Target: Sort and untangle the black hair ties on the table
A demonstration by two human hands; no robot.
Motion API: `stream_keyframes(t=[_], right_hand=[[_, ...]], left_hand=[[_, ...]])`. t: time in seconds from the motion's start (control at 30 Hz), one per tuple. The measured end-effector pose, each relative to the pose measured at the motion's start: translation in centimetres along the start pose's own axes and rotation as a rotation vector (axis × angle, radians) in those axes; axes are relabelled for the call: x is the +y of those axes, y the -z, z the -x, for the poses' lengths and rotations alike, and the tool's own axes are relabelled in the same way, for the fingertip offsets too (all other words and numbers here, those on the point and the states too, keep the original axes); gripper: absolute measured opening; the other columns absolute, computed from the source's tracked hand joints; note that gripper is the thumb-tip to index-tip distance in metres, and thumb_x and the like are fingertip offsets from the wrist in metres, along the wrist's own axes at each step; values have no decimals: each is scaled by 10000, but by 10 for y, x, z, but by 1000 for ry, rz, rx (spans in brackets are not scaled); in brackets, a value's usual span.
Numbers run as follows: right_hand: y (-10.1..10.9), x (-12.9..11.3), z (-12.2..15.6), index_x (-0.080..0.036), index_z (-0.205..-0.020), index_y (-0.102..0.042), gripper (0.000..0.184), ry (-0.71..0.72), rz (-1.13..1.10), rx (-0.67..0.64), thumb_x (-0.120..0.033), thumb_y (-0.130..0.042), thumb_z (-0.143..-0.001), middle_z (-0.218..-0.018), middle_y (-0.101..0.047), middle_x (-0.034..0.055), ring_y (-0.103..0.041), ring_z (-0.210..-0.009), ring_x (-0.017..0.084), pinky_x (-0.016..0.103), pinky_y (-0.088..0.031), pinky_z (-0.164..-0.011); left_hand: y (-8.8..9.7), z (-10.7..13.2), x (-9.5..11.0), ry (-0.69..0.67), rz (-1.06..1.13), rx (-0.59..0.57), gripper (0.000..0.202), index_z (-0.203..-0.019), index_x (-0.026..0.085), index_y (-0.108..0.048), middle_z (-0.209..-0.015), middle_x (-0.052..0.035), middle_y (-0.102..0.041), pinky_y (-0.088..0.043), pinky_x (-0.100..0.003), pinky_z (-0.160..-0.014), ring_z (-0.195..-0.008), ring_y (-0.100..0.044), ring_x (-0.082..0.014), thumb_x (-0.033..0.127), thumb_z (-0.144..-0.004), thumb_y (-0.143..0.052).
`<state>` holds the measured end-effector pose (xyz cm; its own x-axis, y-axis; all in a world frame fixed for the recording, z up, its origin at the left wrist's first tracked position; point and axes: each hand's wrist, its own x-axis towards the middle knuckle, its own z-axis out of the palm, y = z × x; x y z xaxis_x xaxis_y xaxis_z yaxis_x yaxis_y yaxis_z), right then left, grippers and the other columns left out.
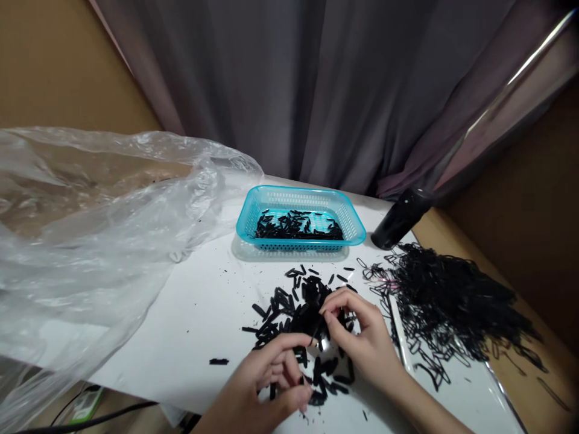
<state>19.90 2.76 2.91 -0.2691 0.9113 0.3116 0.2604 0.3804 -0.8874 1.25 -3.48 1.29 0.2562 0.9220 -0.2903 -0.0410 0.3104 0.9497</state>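
Observation:
A heap of small black plastic pieces lies on the white table top. My left hand is curled over the near side of the heap, its fingertips pinching a small black piece. My right hand meets it from the right, thumb and forefinger pinched on the same black piece above the heap. A turquoise plastic basket stands behind the heap and holds more black pieces.
A tangle of thin black loops spreads over the right of the table. A black cylinder lies beside the basket. A large clear plastic bag covers the left. A grey curtain hangs behind.

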Motion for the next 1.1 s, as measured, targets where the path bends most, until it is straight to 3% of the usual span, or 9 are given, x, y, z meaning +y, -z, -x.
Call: stream_keyframes(t=[0.13,0.27,0.37,0.43,0.5,0.7,0.9,1.0,1.1], right_hand=[[29,1,-10,-218,-831,-606,100,109,224,109,-148,-559,-886,-828,-665,8,-606,-783,161,276,-446,-700],[86,7,-19,-212,-809,-635,102,165,754,320,-264,-586,-882,-838,-703,41,-637,-802,216,343,-432,-757],[125,14,-15,-212,-798,-679,230,-62,1040,489,-393,-566,-886,-741,-685,57,-608,-634,221,339,-390,-621],[141,19,-11,-213,-772,-699,313,-266,1102,509,-456,-550,-901,-625,-645,57,-546,-531,215,329,-351,-545],[147,22,-8,-213,-775,-696,320,-324,1117,516,-467,-549,-903,-613,-624,60,-523,-528,217,328,-336,-530],[122,21,-15,-219,-837,-620,184,20,925,473,-396,-592,-876,-723,-572,17,-540,-629,193,319,-389,-608],[61,13,-10,-219,-980,-643,129,97,614,-39,-275,-527,-975,-984,-696,55,-635,-894,205,347,-504,-792],[33,12,-3,-240,-1284,-591,321,168,659,-334,-310,-553,-973,-1387,-571,100,-514,-1274,278,476,-445,-1041],[22,11,-1,-243,-1371,-544,428,213,711,-519,-364,-580,-962,-1469,-522,93,-424,-1382,307,545,-386,-1109]], left_hand=[[8,0,-4,-155,-163,180,489,-1312,272,-555,-798,23,-703,-541,-260,-747,-770,-678,-161,308,-834,-654],[25,-8,-16,-261,-468,308,452,-1350,326,-492,-960,21,-759,-544,-302,-893,-930,-709,-175,348,-911,-595],[34,-12,-22,-339,-608,357,446,-1359,350,-470,-1085,19,-745,-535,-323,-957,-1048,-693,-181,327,-928,-582],[35,-13,-22,-421,-677,419,403,-1322,342,-497,-1126,6,-727,-551,-323,-929,-1047,-688,-186,306,-930,-582],[32,-15,-21,-506,-747,457,308,-1237,328,-552,-1130,-7,-712,-557,-334,-896,-1036,-681,-196,280,-934,-577],[12,-24,-18,-619,-1022,402,232,-1147,308,-591,-1180,-42,-668,-467,-488,-930,-1102,-616,-265,204,-944,-549],[13,-28,-22,-606,-1094,434,311,-1252,263,-521,-1231,-83,-645,-431,-500,-949,-1153,-585,-283,208,-947,-549],[21,-25,-23,-675,-1143,422,312,-1249,255,-552,-1258,-86,-650,-454,-461,-944,-1155,-594,-275,195,-943,-549],[26,-22,-23,-754,-1200,319,298,-1206,272,-609,-1245,-50,-686,-475,-443,-951,-1152,-615,-263,164,-936,-545]])
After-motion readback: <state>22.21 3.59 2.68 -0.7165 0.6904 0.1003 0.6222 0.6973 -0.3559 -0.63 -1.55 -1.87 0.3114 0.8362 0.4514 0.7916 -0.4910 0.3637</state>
